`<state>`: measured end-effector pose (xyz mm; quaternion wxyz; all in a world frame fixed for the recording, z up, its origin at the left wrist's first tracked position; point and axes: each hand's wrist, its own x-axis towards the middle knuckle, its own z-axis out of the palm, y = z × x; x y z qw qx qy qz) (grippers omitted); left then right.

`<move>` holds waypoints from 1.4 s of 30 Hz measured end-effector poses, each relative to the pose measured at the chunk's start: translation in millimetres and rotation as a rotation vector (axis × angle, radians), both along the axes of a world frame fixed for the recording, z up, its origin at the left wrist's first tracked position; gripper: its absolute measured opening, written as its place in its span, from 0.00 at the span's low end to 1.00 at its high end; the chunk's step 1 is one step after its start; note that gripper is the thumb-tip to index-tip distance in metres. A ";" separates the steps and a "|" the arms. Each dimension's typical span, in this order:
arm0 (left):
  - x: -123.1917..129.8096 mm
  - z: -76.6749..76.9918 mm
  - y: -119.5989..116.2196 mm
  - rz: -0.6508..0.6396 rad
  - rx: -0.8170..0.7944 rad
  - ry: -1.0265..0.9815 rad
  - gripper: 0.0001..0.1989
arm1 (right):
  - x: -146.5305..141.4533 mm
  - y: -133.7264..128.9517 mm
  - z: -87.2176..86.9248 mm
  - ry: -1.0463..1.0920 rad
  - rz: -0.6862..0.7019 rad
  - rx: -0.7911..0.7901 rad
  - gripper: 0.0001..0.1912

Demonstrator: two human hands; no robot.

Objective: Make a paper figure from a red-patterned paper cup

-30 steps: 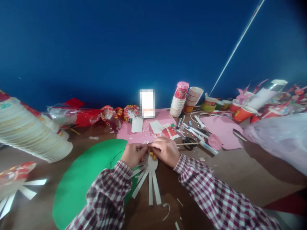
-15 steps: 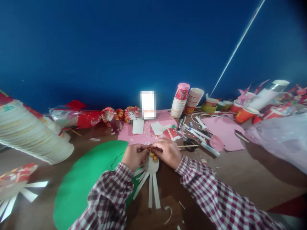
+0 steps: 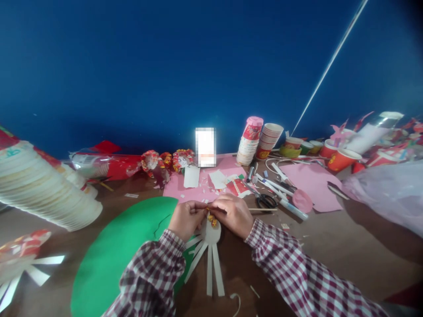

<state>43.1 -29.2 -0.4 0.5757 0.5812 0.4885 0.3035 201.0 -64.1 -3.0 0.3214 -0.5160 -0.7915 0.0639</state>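
Note:
A paper cup base cut into long white strips (image 3: pixel 211 235) lies under my two hands, its strips fanned toward me. My left hand (image 3: pixel 187 220) is closed in a pinch at its far edge. Thumb and fingers of my right hand (image 3: pixel 234 216) are pressed together right beside it, tips almost touching. Between them they pinch a thin yellow-and-red paper strip, mostly hidden by the fingers. A curled yellow-and-red part of it (image 3: pixel 212 220) hangs over the cup base. Green paper (image 3: pixel 125 251) lies beneath my left forearm.
Nested paper cups (image 3: pixel 49 189) lean at the left, near another cut cup (image 3: pixel 28 251). Scissors (image 3: pixel 266 201), a wooden stick (image 3: pixel 262 209) and pens (image 3: pixel 292 209) lie beyond my right hand. Pink paper (image 3: pixel 180 191) with scraps lies at the back, near upright cup stacks (image 3: pixel 247 149).
The view has shifted slightly, so most things appear a little lower. Both hands keep their pinch on the strip, with only slight finger movement.

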 end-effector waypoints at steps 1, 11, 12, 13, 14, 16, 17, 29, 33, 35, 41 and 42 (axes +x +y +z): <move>-0.1 -0.5 0.0 0.005 -0.006 0.000 0.11 | 0.0 -0.1 0.2 -0.003 0.014 0.008 0.07; -1.4 4.4 0.3 0.002 0.039 0.005 0.18 | 1.0 -0.4 2.7 -0.082 0.046 0.078 0.07; -1.4 4.2 0.3 0.007 0.042 0.012 0.18 | 1.1 -0.4 2.6 -0.086 0.051 0.085 0.07; -1.4 3.4 0.3 0.009 0.045 0.015 0.18 | 1.2 -0.5 2.4 -0.088 0.056 0.092 0.06; -1.5 2.3 0.3 0.013 0.049 0.013 0.18 | 1.1 -0.6 2.3 -0.089 0.058 0.099 0.06; -1.7 -0.2 0.3 0.020 0.055 0.000 0.18 | 0.8 -1.0 2.2 -0.088 0.059 0.107 0.06; -1.9 -1.2 0.2 0.026 0.060 -0.008 0.19 | 0.6 -1.2 2.2 -0.082 0.057 0.107 0.06; -1.5 8.6 -1.3 0.028 -0.031 -0.105 0.23 | 0.7 -2.2 7.4 0.012 0.012 0.043 0.09; -0.6 7.7 -2.0 0.050 -0.049 -0.121 0.22 | 4.7 -1.3 10.8 -0.006 0.077 0.016 0.10; -0.2 6.9 -2.2 0.056 -0.052 -0.126 0.22 | 6.7 -0.5 12.0 -0.017 0.109 0.009 0.09; -0.8 2.7 -1.0 0.046 -0.073 -0.124 0.23 | 7.2 0.9 9.7 -0.058 0.151 0.054 0.11; -0.9 2.3 -0.6 0.044 -0.079 -0.119 0.23 | 6.6 0.9 8.9 -0.070 0.146 0.067 0.11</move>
